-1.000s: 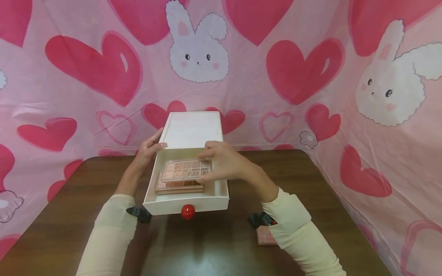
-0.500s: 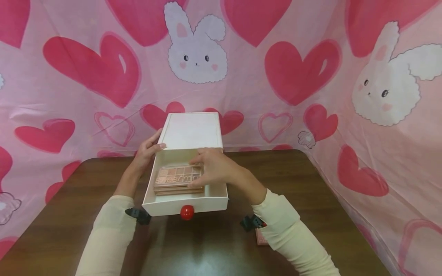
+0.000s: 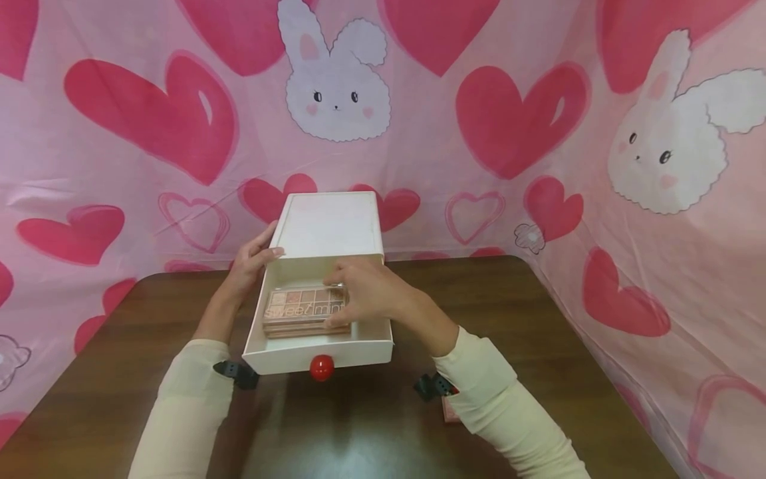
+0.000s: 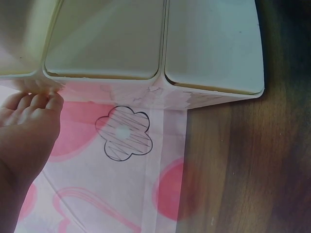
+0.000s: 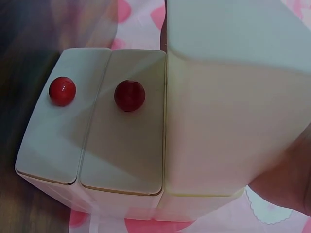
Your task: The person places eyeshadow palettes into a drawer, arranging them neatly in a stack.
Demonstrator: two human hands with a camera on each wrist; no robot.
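The top drawer (image 3: 281, 357) of a white drawer cabinet (image 3: 326, 223) is pulled out, a red ball knob (image 3: 322, 367) on its front. Inside, a clear-lidded eyeshadow palette (image 3: 302, 303) lettered "sweet mint" lies on other palettes (image 3: 299, 328), towards the drawer's left side. My right hand (image 3: 374, 293) reaches in from the right and pinches the top palette by its right end, thumb at the near edge and fingers at the far edge. At the cabinet's left side, my left hand (image 3: 248, 263) holds the body, its thumb over the front edge of the top.
Two shut drawers with red knobs show below in the right wrist view, the middle one (image 5: 121, 145) beside the lowest (image 5: 58, 136). A pink case (image 3: 451, 410) lies on the brown table (image 3: 509, 299), partly behind the right sleeve. A pink heart-and-rabbit cloth (image 3: 419, 153) hangs behind.
My right hand has lowered the palette and shifted it left, from tilted above the stack to lying flat on it. The left hand keeps its place on the cabinet.
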